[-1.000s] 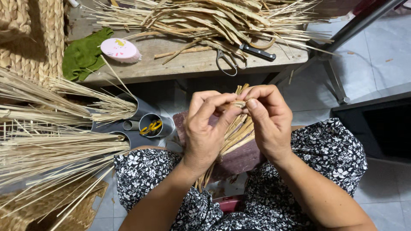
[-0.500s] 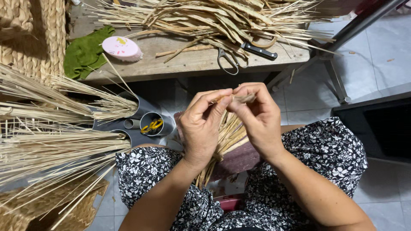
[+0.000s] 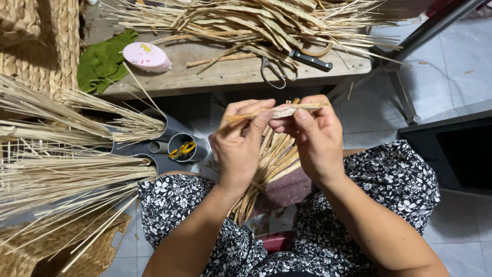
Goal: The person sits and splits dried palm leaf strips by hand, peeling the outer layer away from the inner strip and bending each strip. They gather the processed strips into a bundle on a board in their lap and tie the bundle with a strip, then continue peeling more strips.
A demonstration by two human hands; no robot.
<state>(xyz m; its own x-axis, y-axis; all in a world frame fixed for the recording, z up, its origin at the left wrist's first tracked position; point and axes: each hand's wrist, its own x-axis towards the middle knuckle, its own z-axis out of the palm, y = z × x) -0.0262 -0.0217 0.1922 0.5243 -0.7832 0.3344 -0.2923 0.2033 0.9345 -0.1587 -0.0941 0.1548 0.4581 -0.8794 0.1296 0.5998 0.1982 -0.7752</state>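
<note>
The 2 hands, left hand (image 3: 241, 149) and right hand (image 3: 312, 138), sit close together over the lap, pinching a flat pale straw strip (image 3: 277, 112) between them. Directly below, a bundle of tan straw strips (image 3: 269, 164) fills the gap down to the knees. To the left, long fans of thin pale reeds (image 3: 66, 169) block sideways passage. Ahead, the weathered wooden bench (image 3: 215, 77) is crowded with a heap of dried straw (image 3: 256, 20), steel scissors (image 3: 277, 69) and a black-handled knife (image 3: 310, 59). To the right lies open grey tiled floor (image 3: 456, 56).
</note>
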